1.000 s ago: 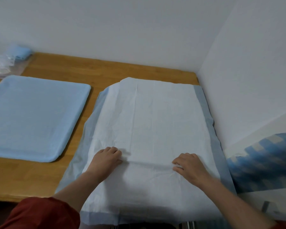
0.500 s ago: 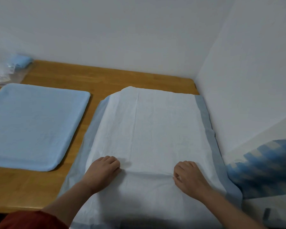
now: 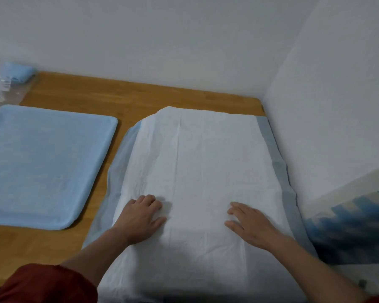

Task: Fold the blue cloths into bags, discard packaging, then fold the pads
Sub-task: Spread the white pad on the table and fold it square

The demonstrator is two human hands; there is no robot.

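The work appears to have reached its last stage, the folding of the pads. A large white pad (image 3: 201, 162) with a blue-grey border lies spread flat on the right side of the wooden desk (image 3: 140, 95), its right edge close against the wall (image 3: 337, 106) and its near edge hanging over the front of the desk toward the person. Both hands rest on its near half, well apart from each other. The left hand (image 3: 140, 217) lies palm down with the thumb spread and the fingers a little bent, their tips on the sheet; the right hand (image 3: 252, 226) lies flatter, with its fingers stretched forward. Neither has a grip on anything: both are wide and loose, pressing or smoothing the sheet, not pinching it. Faint creases run lengthwise down the pad, so it seems laid out and not yet folded. The next move probably calls for each hand to find an edge or corner, close a grip on it, and carry that side over to meet the opposite one squarely; the thin sheet looks likely to wrinkle or slide unless one part stays pressed down. A light blue pad (image 3: 46, 162) lies flat just to the left, apart from the white one, apparently awaiting its turn. At the far left corner, clear plastic packaging (image 3: 2, 90) sits with a folded blue cloth (image 3: 18, 71) beside or in it; which is unclear. A red sleeve (image 3: 42, 285) shows on the left arm.
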